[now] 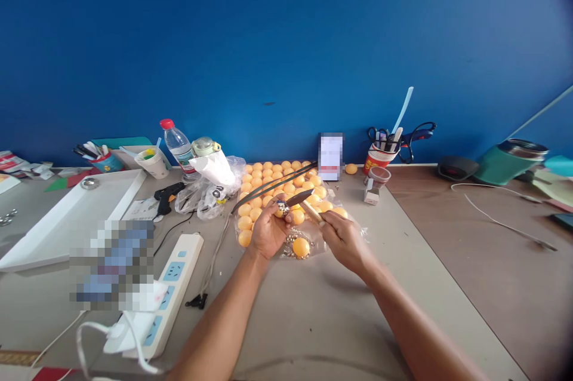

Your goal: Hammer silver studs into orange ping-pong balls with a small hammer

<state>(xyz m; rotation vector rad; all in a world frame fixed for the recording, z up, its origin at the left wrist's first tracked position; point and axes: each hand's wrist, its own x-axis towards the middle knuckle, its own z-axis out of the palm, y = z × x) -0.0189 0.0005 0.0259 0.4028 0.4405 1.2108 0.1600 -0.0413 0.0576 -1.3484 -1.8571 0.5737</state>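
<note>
My left hand (267, 232) is closed around a small roundish piece with silvery bead-like bits (282, 209); my fingers partly hide it. In my right hand (342, 234) is a small hammer (312, 211), gripped by its light wooden handle. Its dark, tapered head lies close over the silvery piece; whether they touch I cannot tell. Beneath both hands, many orange balls (256, 183) lie in rows in clear plastic. One orange ball (301, 247) sits nearer me among silvery beads (293, 237).
Left are a power strip (172, 285), a white tray (58, 217), a glue gun (168, 196) and a bottle (176, 145). A blurred upright screen (331, 157) stands behind. On the right are a cup of scissors (380, 157), a green flask (505, 160) and a white cable (501, 220).
</note>
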